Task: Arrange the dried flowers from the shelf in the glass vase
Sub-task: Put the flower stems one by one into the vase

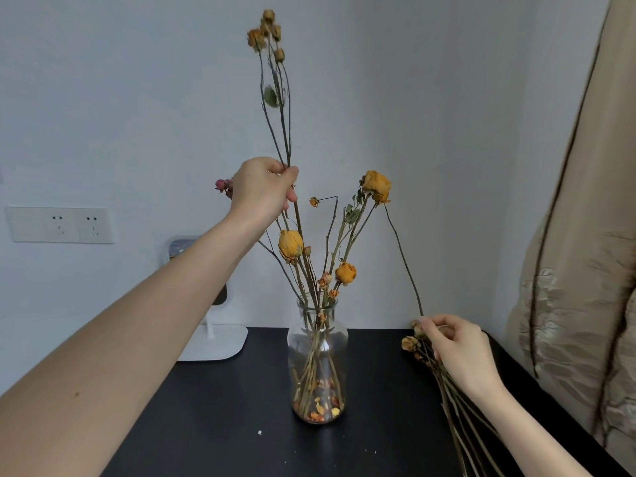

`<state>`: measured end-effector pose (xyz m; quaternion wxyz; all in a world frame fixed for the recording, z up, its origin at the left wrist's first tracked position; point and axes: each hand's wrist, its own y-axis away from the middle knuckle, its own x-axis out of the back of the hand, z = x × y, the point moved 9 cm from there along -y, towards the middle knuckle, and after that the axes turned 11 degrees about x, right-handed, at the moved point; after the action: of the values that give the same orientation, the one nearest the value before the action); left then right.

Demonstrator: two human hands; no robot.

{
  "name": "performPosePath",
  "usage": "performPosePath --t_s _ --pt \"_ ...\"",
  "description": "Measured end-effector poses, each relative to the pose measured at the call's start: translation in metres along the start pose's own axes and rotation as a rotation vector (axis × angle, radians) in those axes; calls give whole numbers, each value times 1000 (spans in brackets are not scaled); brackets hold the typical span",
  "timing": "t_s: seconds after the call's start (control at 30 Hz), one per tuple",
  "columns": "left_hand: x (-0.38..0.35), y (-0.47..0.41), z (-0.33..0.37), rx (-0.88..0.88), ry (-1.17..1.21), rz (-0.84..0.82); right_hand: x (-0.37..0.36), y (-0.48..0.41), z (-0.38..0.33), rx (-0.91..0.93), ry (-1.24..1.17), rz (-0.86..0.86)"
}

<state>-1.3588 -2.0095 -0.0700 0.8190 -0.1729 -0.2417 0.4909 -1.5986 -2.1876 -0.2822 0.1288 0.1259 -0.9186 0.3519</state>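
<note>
A clear glass vase stands on the black shelf top, holding several dried yellow roses and loose petals at its bottom. My left hand is raised above the vase and grips a tall dried stem with small buds at its top; the stem's lower end runs down into the vase mouth. My right hand rests on a bundle of dried flowers lying on the shelf's right side and pinches a thin stem that rises to a yellow rose.
A white stand with a small mirror sits behind the vase at the left. A double wall socket is on the left wall. A beige curtain hangs close along the right edge. Small crumbs lie on the shelf.
</note>
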Motion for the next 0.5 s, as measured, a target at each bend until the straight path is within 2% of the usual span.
performPosePath --t_s 0.13,0.3,0.5 --pt "-5 0 3 -13 11 -27 0 0 1 -2 15 1" --pt "-22 1 -4 10 -154 -138 -2 -1 1 -3 13 -3" --pt "-20 -2 6 -10 -97 -93 -6 -2 2 -8 -11 -13"
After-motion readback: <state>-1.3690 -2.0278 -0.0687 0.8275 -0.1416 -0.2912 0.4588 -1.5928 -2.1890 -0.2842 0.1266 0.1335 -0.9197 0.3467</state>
